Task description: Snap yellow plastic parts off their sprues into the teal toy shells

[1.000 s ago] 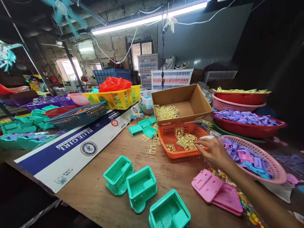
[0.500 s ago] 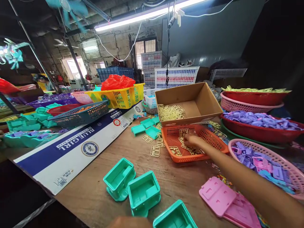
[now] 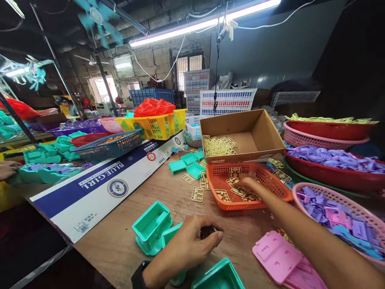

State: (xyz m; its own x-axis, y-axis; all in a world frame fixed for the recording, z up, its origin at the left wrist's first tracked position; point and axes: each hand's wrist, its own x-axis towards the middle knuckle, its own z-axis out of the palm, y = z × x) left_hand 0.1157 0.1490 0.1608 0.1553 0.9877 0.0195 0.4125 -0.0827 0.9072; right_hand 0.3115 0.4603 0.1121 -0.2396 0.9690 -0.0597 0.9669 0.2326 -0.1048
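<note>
My right hand (image 3: 247,184) reaches into the orange basket (image 3: 216,205), among cream-coloured plastic frames with small parts (image 3: 222,195). Its fingertips are blurred and partly hidden, so their grip is unclear. In the foreground, my left hand (image 3: 194,243) hovers over the teal plastic boxes, its thumb and forefinger curled together; whatever lies between them is dark and cannot be made out. One teal box (image 3: 152,226) stands to its left, another (image 3: 170,235) is partly covered by the hand, and a third teal box (image 3: 219,277) sits at the bottom edge.
Behind the basket, a cardboard box (image 3: 258,136) holds pale yellow frames. Teal trays (image 3: 177,166) and loose frames (image 3: 197,194) lie left of it. Pink panels (image 3: 275,255) and a pink basket of purple parts (image 3: 303,192) are at right. A printed carton (image 3: 99,200) borders the left; another person's hand (image 3: 9,169) shows beyond.
My left hand has come up from the bottom edge over the middle teal box. My right hand is still in the orange basket, slightly shifted. The view has turned a little to the left.
</note>
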